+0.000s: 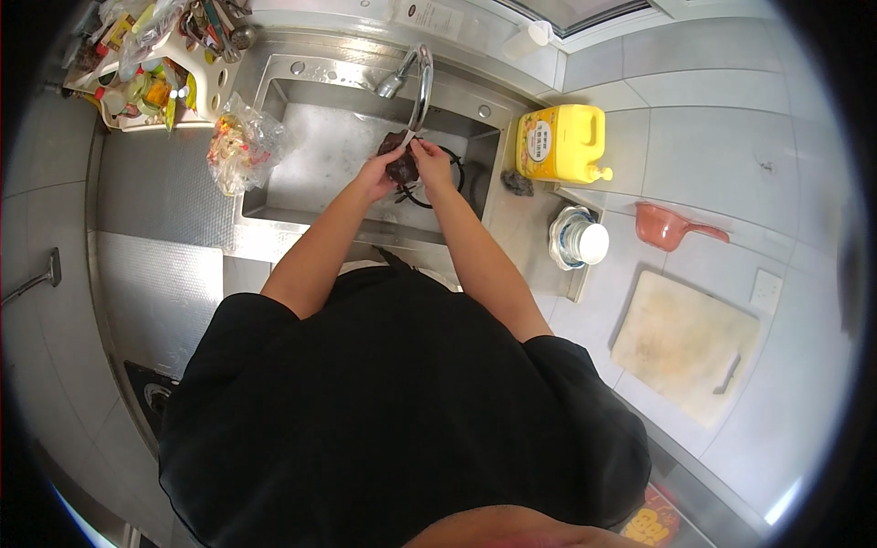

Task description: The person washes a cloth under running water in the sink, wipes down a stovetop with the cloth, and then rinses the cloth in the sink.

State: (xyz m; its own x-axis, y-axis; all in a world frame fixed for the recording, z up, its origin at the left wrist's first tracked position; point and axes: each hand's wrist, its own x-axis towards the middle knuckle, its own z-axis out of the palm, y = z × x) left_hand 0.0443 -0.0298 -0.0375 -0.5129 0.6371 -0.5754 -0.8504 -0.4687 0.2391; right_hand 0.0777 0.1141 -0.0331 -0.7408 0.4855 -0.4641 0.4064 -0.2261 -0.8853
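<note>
Both my hands are over a stainless steel sink (322,151), beneath the curved chrome faucet (424,82). My left hand (378,175) grips a dark reddish-brown lump (401,168) from its left side; I cannot tell what the lump is. At its right side my right hand (433,163) holds it too, with the fingers near its top. What looks like a stream of water meets the lump just under the spout. A black ring-shaped rack or hose (460,177) lies in the basin behind my right hand, partly hidden.
A crumpled clear plastic bag (243,147) sits at the sink's left rim. Beyond it stands a white plastic rack (205,68) of bottles and utensils. On the right are a yellow detergent jug (563,144), a dark scouring pad (517,183) and stacked bowls (575,240).
</note>
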